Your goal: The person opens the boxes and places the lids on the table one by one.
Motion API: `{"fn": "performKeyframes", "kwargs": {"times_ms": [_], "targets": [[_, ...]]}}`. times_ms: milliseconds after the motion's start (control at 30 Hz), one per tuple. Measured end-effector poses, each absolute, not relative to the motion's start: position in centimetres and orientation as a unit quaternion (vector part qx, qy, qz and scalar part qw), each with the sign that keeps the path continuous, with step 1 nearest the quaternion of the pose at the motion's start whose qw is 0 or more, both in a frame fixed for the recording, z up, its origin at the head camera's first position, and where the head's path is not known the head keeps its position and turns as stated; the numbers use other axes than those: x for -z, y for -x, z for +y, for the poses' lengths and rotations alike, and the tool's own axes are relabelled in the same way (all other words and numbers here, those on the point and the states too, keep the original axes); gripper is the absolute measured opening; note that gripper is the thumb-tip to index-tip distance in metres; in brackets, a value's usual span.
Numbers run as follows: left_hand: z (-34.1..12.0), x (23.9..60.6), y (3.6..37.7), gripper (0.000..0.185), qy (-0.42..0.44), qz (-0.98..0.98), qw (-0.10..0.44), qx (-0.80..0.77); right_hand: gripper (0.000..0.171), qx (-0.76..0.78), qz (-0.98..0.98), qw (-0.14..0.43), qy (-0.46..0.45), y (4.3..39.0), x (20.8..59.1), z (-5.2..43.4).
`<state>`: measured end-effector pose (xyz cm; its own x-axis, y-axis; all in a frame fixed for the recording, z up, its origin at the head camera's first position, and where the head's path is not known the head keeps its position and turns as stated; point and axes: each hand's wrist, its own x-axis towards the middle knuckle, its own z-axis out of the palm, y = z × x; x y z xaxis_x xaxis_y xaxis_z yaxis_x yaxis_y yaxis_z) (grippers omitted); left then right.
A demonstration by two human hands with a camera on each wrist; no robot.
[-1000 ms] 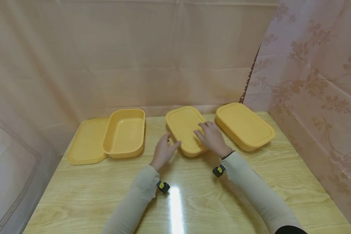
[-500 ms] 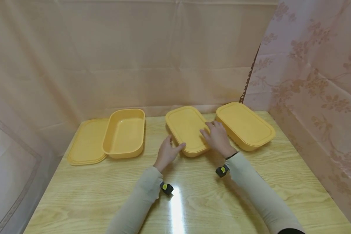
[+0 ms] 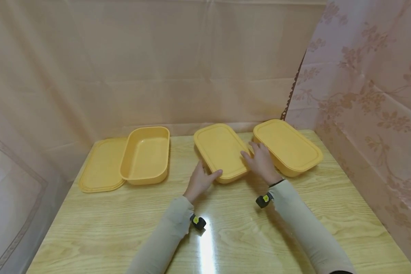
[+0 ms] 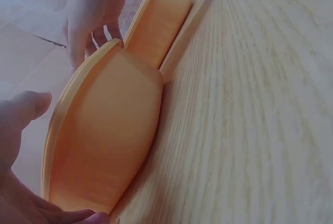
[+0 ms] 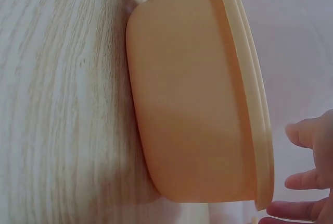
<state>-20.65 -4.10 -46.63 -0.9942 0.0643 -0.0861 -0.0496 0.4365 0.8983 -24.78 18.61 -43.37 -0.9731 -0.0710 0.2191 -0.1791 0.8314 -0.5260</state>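
A yellow lidded food container [image 3: 222, 152] stands in the middle at the table's back. My left hand [image 3: 199, 182] is at its near left corner, fingers along the side and thumb over the lid's edge. In the left wrist view the thumb is apart from the container [image 4: 109, 125], while fingers lie against its wall. My right hand [image 3: 263, 163] is at the lid's right edge, fingers loosely spread. The right wrist view has these fingers [image 5: 304, 179] beside the lid rim, the thumb clear of it; whether a fingertip touches is hard to tell.
Right of it stands another lidded yellow container [image 3: 287, 146], close to my right hand. To the left is an uncovered yellow container [image 3: 146, 156], overlapping a loose yellow lid [image 3: 102, 165]. Curtains [image 3: 191, 68] hang behind the wooden table [image 3: 243, 236].
Both hands have shifted to the right. The right hand has drawn back from over the lid to its right edge; the left has come closer to the near left corner. The containers look unmoved.
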Motion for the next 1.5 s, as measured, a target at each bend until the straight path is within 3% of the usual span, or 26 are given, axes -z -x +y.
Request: {"fn": "performKeyframes", "kwargs": {"times_ms": [233,600,967,1500], "targets": [[-3.7,46.7,20.5,0.088,-0.002,0.834,0.061,-0.549,0.064,-0.352,-0.934,0.035,-0.042,25.1,44.4,19.6],[-3.3,47.1,20.4,0.086,-0.012,0.818,0.068,-0.572,0.063,-0.399,-0.916,-0.002,-0.032,25.3,45.9,20.1],[-3.0,46.9,20.5,0.077,-0.027,0.808,0.063,-0.585,0.053,-0.422,-0.906,0.007,-0.036,25.2,46.4,20.3],[-3.0,46.6,20.3,0.063,-0.014,0.828,0.048,-0.559,0.053,-0.454,-0.891,-0.021,0.006,25.3,46.3,19.7]]}}
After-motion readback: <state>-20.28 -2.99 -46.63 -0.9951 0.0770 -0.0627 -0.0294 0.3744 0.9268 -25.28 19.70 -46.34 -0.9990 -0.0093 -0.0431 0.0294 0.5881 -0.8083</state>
